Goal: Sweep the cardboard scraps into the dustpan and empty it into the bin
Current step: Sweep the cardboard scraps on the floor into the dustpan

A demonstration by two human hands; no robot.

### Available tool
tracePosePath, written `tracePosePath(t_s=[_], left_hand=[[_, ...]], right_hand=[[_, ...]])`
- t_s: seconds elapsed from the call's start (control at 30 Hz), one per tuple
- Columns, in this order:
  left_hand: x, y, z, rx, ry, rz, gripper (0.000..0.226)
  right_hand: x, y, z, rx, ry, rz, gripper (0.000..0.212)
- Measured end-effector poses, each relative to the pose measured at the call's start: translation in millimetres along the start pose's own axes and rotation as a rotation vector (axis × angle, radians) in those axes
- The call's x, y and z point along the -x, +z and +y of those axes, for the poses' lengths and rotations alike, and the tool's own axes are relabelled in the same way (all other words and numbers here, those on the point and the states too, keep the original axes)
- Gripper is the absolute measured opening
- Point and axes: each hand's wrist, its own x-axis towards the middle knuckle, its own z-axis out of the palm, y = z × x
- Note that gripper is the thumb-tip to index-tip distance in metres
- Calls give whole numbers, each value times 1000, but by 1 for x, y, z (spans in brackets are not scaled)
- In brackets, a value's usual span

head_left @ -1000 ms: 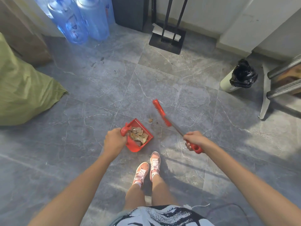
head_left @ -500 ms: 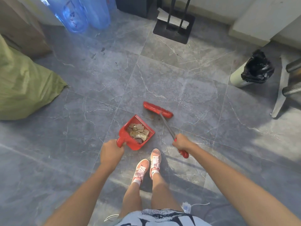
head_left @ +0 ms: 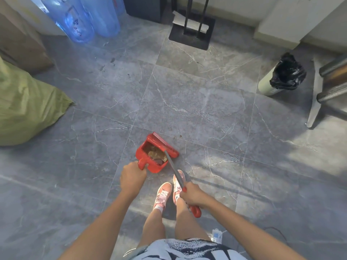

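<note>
A red dustpan (head_left: 145, 159) sits low over the grey tiled floor in front of my feet, with brown cardboard scraps (head_left: 156, 154) piled inside it. My left hand (head_left: 133, 177) grips its short handle. My right hand (head_left: 193, 195) is closed around the handle of a red brush (head_left: 163, 145), whose head lies across the pan's far open edge. One small scrap (head_left: 180, 136) lies on the floor just beyond the brush. The bin (head_left: 281, 76), pale with a black liner, stands far right.
A green sack (head_left: 28, 109) lies at the left. Blue water bottles (head_left: 82, 17) and a cardboard box (head_left: 20, 42) stand at the back left. A black stand base (head_left: 192, 34) is at the back middle, and a metal-legged rack (head_left: 323, 94) is beside the bin.
The brush head has swung left and toward me, from the floor right of the pan onto the pan's mouth. My right hand has drawn back toward my legs. The pan stays in my left hand.
</note>
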Motion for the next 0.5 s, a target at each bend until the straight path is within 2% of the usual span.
tracePosePath(t_s=[0.1, 0.27, 0.5], left_hand=[[5, -3, -4, 40, 9, 11, 37], [15, -19, -23, 118, 26, 68, 30], [19, -48, -28, 159, 83, 116, 28]], right_hand=[[14, 3, 10, -78, -16, -18, 35], [46, -12, 43, -266, -33, 44, 29], [90, -46, 68, -462, -28, 140, 35]])
